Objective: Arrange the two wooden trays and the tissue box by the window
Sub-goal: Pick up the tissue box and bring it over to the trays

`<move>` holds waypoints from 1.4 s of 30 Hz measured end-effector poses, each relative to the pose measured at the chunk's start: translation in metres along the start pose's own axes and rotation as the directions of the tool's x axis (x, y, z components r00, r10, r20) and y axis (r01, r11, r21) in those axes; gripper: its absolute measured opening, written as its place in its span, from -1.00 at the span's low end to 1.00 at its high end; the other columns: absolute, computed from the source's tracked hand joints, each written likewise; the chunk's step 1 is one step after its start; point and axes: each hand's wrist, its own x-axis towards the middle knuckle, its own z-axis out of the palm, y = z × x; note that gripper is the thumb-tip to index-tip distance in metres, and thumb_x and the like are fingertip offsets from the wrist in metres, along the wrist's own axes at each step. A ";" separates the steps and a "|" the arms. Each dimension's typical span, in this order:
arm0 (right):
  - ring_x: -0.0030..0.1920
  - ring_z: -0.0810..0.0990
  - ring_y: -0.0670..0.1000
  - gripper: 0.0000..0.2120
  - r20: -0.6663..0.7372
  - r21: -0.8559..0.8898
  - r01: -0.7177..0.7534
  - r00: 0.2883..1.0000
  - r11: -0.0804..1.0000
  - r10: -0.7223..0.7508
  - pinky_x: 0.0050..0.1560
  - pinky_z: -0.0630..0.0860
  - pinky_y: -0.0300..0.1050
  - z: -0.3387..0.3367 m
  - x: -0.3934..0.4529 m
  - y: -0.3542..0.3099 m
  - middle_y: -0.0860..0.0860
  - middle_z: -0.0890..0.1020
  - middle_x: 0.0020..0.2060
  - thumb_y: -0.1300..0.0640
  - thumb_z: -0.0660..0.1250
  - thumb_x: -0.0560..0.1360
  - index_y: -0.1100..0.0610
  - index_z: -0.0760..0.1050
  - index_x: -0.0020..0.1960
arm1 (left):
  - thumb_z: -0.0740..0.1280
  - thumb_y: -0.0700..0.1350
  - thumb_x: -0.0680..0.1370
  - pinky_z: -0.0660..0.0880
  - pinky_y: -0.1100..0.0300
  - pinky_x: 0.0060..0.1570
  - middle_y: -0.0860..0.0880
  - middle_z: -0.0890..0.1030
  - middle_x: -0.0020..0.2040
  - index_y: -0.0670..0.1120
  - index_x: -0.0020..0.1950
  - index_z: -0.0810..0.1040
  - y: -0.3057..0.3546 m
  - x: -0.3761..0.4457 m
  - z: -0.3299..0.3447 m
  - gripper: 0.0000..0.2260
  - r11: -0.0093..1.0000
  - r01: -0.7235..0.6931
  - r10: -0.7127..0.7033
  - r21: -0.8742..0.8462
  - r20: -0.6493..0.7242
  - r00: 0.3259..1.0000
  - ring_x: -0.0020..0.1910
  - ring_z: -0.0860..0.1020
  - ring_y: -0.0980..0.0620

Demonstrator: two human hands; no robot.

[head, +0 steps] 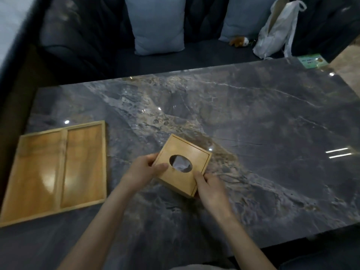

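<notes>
- Now both of your hands are on the wooden tissue box (182,165), which sits turned at an angle, near the middle of the near part of the dark marble table (253,123).
- Your left hand (143,171) grips the left corner of the box, with the thumb lying on the lid close to the oval opening.
- Your right hand (211,189) grips the near right corner, fingers closed on the edge; so the two hands are apart, with the box clamped between them.
- You cannot tell from this view if the box is resting on the table or is lifted a little.
- White tissue shows inside the oval opening of the lid.
- One wooden tray (56,170) lies flat on the table at your left, well apart from the box; a strip of wood divides it in two compartments.
- Behind the table you see a dark sofa (81,36) with two light blue cushions (157,24).
- A white plastic bag (276,30) stands on the seat at the right, and a small plush toy (239,41) lies just beside it.
</notes>
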 end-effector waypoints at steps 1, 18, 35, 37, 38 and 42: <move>-0.10 0.60 0.10 -0.59 0.011 -0.015 0.018 1.000 1.000 -0.018 0.01 0.53 0.09 0.012 -0.007 -0.007 0.12 0.65 -0.14 -0.08 0.12 0.55 0.21 0.58 -0.08 | 0.34 -0.09 0.50 0.52 0.18 -0.05 -0.04 0.68 -0.03 0.00 0.19 0.57 -0.008 -0.009 -0.013 -0.74 1.000 -0.002 0.002 -0.013 -0.016 1.000 -0.03 0.63 0.00; -0.28 0.62 0.06 -0.62 0.373 -0.068 0.231 0.908 0.971 -0.190 -0.29 0.46 -0.13 0.238 -0.141 -0.072 0.05 0.60 -0.39 -0.05 0.17 0.53 0.11 0.46 -0.38 | 0.30 -0.08 0.52 0.48 0.17 0.06 0.10 0.58 0.08 0.09 0.10 0.52 -0.190 -0.174 -0.197 -0.82 0.943 0.203 -0.231 -0.265 -0.080 0.970 0.09 0.54 0.11; -0.26 0.66 0.01 -0.73 0.525 -0.087 0.110 0.850 0.990 -0.048 -0.20 0.58 -0.08 0.331 -0.182 -0.057 0.06 0.65 -0.32 0.02 0.17 0.54 0.12 0.49 -0.24 | 0.29 -0.17 0.51 0.40 0.28 -0.12 0.13 0.53 -0.03 -0.06 0.36 0.41 -0.281 -0.207 -0.221 -0.59 0.877 0.301 -0.395 -0.373 -0.204 0.896 0.02 0.48 0.14; -0.25 0.66 0.00 -0.75 0.518 -0.089 0.111 0.854 0.990 -0.049 -0.14 0.61 -0.01 0.337 -0.183 -0.054 0.07 0.67 -0.28 0.03 0.17 0.54 0.12 0.49 -0.22 | 0.28 -0.17 0.50 0.41 0.25 -0.10 0.12 0.54 -0.04 -0.07 0.36 0.42 -0.285 -0.204 -0.221 -0.59 0.876 0.304 -0.404 -0.374 -0.224 0.887 0.03 0.48 0.11; -0.23 0.66 0.00 -0.76 0.515 -0.090 0.114 0.856 0.989 -0.052 -0.12 0.62 0.02 0.340 -0.184 -0.052 0.08 0.67 -0.26 0.04 0.17 0.54 0.12 0.49 -0.21 | 0.28 -0.17 0.50 0.41 0.26 -0.11 0.13 0.54 -0.05 -0.07 0.35 0.42 -0.287 -0.203 -0.221 -0.60 0.875 0.303 -0.407 -0.378 -0.234 0.883 0.00 0.49 0.13; -0.20 0.67 0.02 -0.79 0.521 -0.085 0.107 0.852 0.991 -0.047 -0.08 0.63 0.03 0.346 -0.185 -0.051 0.09 0.67 -0.20 0.05 0.17 0.55 0.10 0.48 -0.18 | 0.25 -0.15 0.51 0.40 0.23 -0.09 0.17 0.50 -0.07 -0.06 0.36 0.41 -0.292 -0.201 -0.221 -0.60 0.874 0.299 -0.411 -0.382 -0.255 0.875 0.02 0.47 0.11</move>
